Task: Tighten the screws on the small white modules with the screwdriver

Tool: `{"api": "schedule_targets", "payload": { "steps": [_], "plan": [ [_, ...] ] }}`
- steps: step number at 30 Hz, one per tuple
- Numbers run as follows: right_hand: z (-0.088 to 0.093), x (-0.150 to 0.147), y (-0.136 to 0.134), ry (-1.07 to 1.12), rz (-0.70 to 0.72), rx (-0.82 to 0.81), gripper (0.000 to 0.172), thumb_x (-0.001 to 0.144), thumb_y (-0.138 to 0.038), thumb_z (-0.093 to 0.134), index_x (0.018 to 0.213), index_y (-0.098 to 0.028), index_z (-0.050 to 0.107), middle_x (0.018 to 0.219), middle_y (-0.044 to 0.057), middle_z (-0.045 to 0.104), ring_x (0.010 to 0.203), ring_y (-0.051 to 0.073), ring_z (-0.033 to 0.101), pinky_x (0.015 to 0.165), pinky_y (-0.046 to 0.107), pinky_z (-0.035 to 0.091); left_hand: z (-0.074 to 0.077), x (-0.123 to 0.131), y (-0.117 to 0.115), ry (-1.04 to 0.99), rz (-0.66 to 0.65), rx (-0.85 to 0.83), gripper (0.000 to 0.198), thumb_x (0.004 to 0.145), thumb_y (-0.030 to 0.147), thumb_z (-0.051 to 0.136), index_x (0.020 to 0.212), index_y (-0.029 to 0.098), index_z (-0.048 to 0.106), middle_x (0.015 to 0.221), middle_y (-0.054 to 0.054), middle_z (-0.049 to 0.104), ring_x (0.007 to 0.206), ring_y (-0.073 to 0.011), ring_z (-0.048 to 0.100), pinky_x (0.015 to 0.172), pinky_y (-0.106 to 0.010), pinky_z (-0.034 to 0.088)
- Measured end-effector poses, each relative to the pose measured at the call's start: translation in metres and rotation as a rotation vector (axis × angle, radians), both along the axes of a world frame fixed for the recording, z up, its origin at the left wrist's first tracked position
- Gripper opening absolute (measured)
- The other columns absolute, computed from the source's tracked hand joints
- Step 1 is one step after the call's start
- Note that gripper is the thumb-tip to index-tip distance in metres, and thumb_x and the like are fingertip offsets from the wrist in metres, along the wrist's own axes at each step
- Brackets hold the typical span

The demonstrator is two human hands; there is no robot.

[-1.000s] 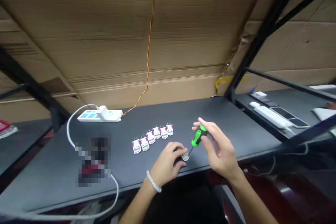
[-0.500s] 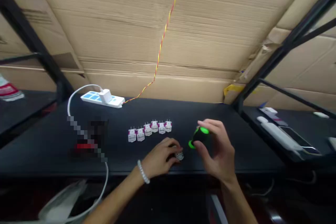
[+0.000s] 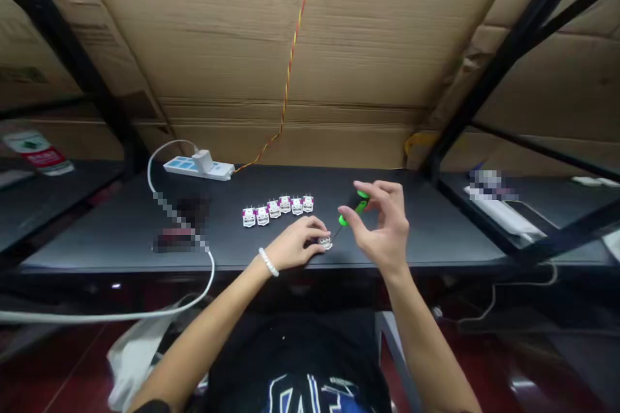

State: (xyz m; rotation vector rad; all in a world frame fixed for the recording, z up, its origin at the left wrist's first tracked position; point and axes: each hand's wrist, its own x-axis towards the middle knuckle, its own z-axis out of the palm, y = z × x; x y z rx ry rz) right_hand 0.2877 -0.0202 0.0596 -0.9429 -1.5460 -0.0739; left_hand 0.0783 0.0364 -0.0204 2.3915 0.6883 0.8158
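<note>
My left hand (image 3: 301, 242) is closed round a small white part (image 3: 325, 243), pinning it to the black tabletop near the front edge. In my right hand (image 3: 385, 222) is a screwdriver (image 3: 355, 208) with a black and green handle, gripped between thumb and fingers. Its thin shaft slants down to the left, with the tip at the small white part; whether it sits in a screw is too small to tell. Behind my left hand stands an uneven row of several white and purple plug-like parts (image 3: 274, 208) with metal pins pointing away from me.
A white power strip (image 3: 223, 171) with a plugged-in charger (image 3: 202, 160) lies at the back left. Its white cable (image 3: 212, 277) loops over the front edge. Black metal posts (image 3: 431, 164) flank the table, and a cardboard wall (image 3: 339, 148) closes the back.
The screwdriver has come down and left, its tip now at the small white part. My left hand still holds that part. The camera view has shifted, showing more of my lap.
</note>
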Motion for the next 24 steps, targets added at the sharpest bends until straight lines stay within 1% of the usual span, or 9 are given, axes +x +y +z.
{"api": "schedule_targets", "payload": {
  "steps": [1, 4, 6, 10, 12, 17, 19, 22, 24],
  "plan": [
    [0.0013, 0.0006, 0.0004, -0.004, 0.011, 0.014, 0.038, 0.094, -0.030, 0.081, 0.132, -0.030, 0.075, 0.114, 0.007, 0.063, 0.089, 0.020, 0.065, 0.081, 0.040, 0.062, -0.0002, -0.0002, 0.0009, -0.002, -0.004, -0.004, 0.027, 0.098, 0.025, 0.076, 0.124, 0.022, 0.081, 0.126, -0.011, 0.072, 0.120, -0.0268, 0.068, 0.111, -0.044, 0.056],
    [0.0046, 0.0020, 0.0008, -0.031, 0.132, -0.045, 0.040, 0.103, -0.025, 0.063, 0.143, -0.029, 0.067, 0.126, 0.010, 0.068, 0.107, 0.025, 0.069, 0.090, 0.043, 0.062, -0.0002, -0.0008, 0.0024, 0.007, 0.000, -0.037, 0.028, 0.098, 0.024, 0.076, 0.126, 0.021, 0.081, 0.127, -0.011, 0.071, 0.117, -0.0261, 0.069, 0.108, -0.043, 0.058],
    [0.0057, 0.0013, 0.0001, -0.033, 0.170, -0.062, 0.041, 0.104, -0.025, 0.058, 0.145, -0.028, 0.065, 0.129, 0.011, 0.068, 0.114, 0.026, 0.069, 0.094, 0.044, 0.061, -0.0005, -0.0012, 0.0029, 0.015, 0.010, -0.046, 0.028, 0.098, 0.024, 0.077, 0.125, 0.021, 0.081, 0.127, -0.011, 0.071, 0.117, -0.0259, 0.070, 0.108, -0.042, 0.058],
    [0.0064, -0.0026, -0.0013, -0.017, 0.068, 0.011, 0.034, 0.095, -0.032, 0.076, 0.129, -0.027, 0.074, 0.115, 0.008, 0.063, 0.099, 0.024, 0.067, 0.081, 0.039, 0.061, -0.0012, -0.0018, 0.0036, 0.020, 0.018, -0.034, 0.027, 0.098, 0.027, 0.077, 0.125, 0.021, 0.081, 0.126, -0.011, 0.072, 0.117, -0.0248, 0.069, 0.109, -0.042, 0.057],
    [0.0071, -0.0026, -0.0011, -0.013, 0.047, 0.026, 0.030, 0.095, -0.032, 0.077, 0.125, -0.027, 0.076, 0.109, 0.006, 0.063, 0.092, 0.021, 0.066, 0.080, 0.038, 0.060, -0.0007, -0.0021, 0.0037, 0.022, 0.019, -0.040, 0.028, 0.098, 0.028, 0.076, 0.125, 0.022, 0.081, 0.126, -0.010, 0.072, 0.117, -0.0241, 0.069, 0.108, -0.042, 0.058],
    [0.0088, 0.0027, 0.0012, -0.047, 0.151, -0.032, 0.036, 0.105, -0.023, 0.057, 0.139, -0.026, 0.069, 0.126, 0.011, 0.072, 0.110, 0.025, 0.070, 0.094, 0.044, 0.061, 0.0019, -0.0020, 0.0022, 0.027, 0.027, -0.066, 0.029, 0.097, 0.027, 0.076, 0.125, 0.021, 0.081, 0.126, -0.010, 0.070, 0.114, -0.0233, 0.069, 0.096, -0.036, 0.061],
    [0.0088, 0.0036, 0.0023, -0.039, 0.129, -0.017, 0.035, 0.103, -0.025, 0.062, 0.137, -0.025, 0.071, 0.124, 0.011, 0.070, 0.108, 0.025, 0.070, 0.091, 0.043, 0.062, 0.0027, -0.0017, 0.0017, 0.028, 0.032, -0.075, 0.028, 0.097, 0.026, 0.076, 0.125, 0.021, 0.081, 0.126, -0.011, 0.070, 0.114, -0.0233, 0.069, 0.094, -0.035, 0.061],
    [0.0085, 0.0038, 0.0041, -0.024, 0.038, 0.021, 0.031, 0.096, -0.029, 0.077, 0.126, -0.025, 0.076, 0.112, 0.008, 0.065, 0.096, 0.022, 0.068, 0.081, 0.039, 0.063, 0.0033, -0.0016, 0.0012, 0.022, 0.030, -0.068, 0.028, 0.097, 0.023, 0.076, 0.125, 0.020, 0.081, 0.125, -0.010, 0.070, 0.116, -0.0236, 0.068, 0.101, -0.038, 0.060],
    [0.0087, 0.0044, 0.0051, -0.032, 0.038, 0.017, 0.031, 0.097, -0.027, 0.075, 0.128, -0.025, 0.076, 0.112, 0.009, 0.066, 0.096, 0.022, 0.069, 0.083, 0.039, 0.063, 0.0036, -0.0018, 0.0009, 0.029, 0.026, -0.068, 0.029, 0.097, 0.024, 0.076, 0.125, 0.021, 0.081, 0.126, -0.010, 0.070, 0.116, -0.0236, 0.068, 0.103, -0.039, 0.059]
  ]
}}
